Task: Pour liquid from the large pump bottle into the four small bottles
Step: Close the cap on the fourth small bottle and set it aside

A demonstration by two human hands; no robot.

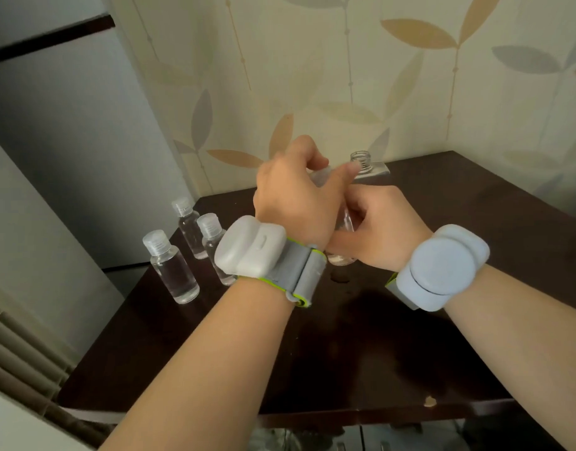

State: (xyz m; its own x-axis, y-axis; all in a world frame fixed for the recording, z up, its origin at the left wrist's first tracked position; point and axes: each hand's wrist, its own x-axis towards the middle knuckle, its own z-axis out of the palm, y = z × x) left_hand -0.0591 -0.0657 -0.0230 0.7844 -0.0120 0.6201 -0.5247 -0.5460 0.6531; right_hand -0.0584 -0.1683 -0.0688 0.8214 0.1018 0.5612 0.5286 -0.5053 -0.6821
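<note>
- Right hand (374,226) is curling its fingers round the body of a small clear bottle (343,255), whose base is resting on or just above the dark table (442,320).
- Left hand (296,196) is closing over the top of that same bottle, fingers bent round what looks like its pale cap (321,177); the cap is mostly hidden, so whether it is going on or coming off cannot be told.
- Both wrists are wearing grey strapped sensor units, and the forearms are crossing the near half of the table.
- A small wet patch (340,276) is showing on the table just in front of the held bottle.
- Three capped small bottles (182,265) are standing together at the left edge of the table, each appearing to hold clear liquid.
- Judgement: this is probably the fourth bottle, so the task is likely nearing its end.
- For the step in hand, the lower hand should be keeping the bottle upright and steady while the upper hand is turning only the cap; squeezing the soft wall risks spilling.
- The wet patch may make the base slide, so a firm downward hold is advisable.
- Farther back, the large bottle (361,164) is standing just behind the hands, its threaded neck open and the pump not in view.
- Leaf-patterned wallpaper is covering the wall beyond.
</note>
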